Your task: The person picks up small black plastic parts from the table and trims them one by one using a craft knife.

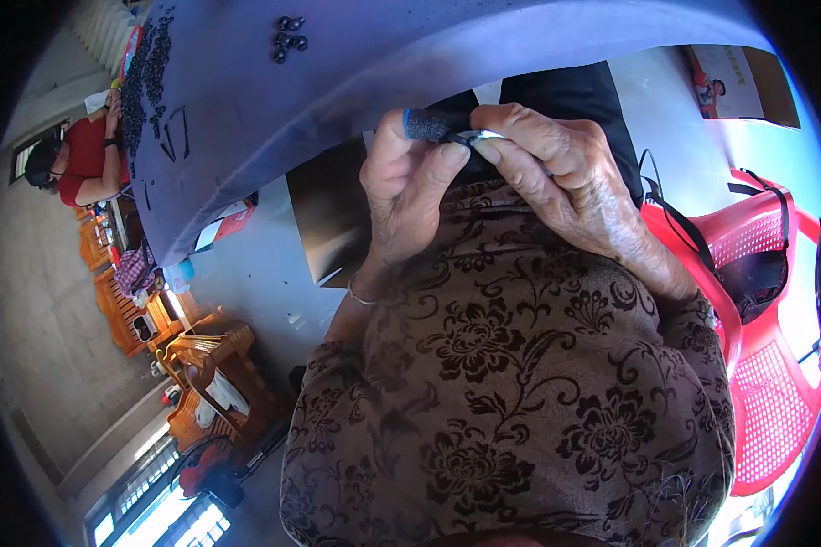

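Note:
My left hand (pixel 407 178) and my right hand (pixel 561 169) meet fingertip to fingertip in front of my chest. A dark fabric finger sleeve (pixel 426 124) with a blue edge covers my left index finger. Between that finger and the thumb my left hand pinches a small black piece (pixel 460 139), mostly hidden by the fingers. My right thumb and index finger are closed on a small shiny, whitish sliver (pixel 484 135), which touches or nearly touches the black piece. Its kind is too small to make out.
A blue-purple cloth covers the table (pixel 219 100) ahead. On it lie a small group of black pieces (pixel 289 41) and a long heap of black pieces (pixel 146 77). A person in red (pixel 89 159) works at the far left. A red plastic chair (pixel 771 401) stands at my right.

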A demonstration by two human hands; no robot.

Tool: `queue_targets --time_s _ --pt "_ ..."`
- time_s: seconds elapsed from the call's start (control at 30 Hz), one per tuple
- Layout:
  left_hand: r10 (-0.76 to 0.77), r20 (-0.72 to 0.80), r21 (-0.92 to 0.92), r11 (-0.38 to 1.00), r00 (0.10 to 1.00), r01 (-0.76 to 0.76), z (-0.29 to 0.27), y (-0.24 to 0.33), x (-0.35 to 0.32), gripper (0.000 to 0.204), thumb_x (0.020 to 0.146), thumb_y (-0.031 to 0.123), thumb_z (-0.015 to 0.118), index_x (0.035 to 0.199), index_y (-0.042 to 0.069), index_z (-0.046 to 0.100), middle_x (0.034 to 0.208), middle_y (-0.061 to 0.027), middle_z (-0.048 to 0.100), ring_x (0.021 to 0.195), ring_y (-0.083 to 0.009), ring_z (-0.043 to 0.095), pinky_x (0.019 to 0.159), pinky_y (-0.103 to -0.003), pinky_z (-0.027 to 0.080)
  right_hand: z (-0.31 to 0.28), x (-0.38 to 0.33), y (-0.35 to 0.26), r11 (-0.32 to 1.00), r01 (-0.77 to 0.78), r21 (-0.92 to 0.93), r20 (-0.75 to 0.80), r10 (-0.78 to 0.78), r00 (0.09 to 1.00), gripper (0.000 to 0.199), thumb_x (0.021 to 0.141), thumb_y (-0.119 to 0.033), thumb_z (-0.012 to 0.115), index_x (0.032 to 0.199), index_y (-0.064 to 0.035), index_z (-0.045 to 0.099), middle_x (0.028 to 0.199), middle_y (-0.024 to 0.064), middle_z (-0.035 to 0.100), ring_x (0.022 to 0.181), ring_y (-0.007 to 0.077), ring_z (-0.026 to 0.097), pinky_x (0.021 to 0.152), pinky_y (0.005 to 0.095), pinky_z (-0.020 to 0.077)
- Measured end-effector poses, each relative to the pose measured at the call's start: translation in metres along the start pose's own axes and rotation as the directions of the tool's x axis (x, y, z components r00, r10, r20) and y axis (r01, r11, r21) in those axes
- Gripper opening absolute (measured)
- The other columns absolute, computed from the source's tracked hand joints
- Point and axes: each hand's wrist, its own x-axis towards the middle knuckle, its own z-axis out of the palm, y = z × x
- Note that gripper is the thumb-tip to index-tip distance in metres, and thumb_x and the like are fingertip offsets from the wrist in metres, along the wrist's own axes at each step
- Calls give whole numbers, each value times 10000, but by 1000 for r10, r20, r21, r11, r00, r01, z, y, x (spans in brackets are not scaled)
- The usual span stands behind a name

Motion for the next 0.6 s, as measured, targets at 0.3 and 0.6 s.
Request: queue_targets --time_s 0.3,0.6 --pt "-39 10 41 998 999 39 -4 -1 -1 133 858 12 520 981 4 470 932 -49 551 852 -81 499 791 -242 413 3 -1 2 999 12 -39 -36 -13 999 154 831 -47 569 953 47 556 838 152 608 564 224 582 528 275 463" --pt "-5 0 104 995 1000 4 -1 0 0 125 853 20 538 960 8 475 895 -29 545 812 -60 476 751 -226 409 1 1 2 999 -29 -28 4 29 1000 144 833 -33 562 951 50 560 800 129 599 558 209 562 528 259 441"
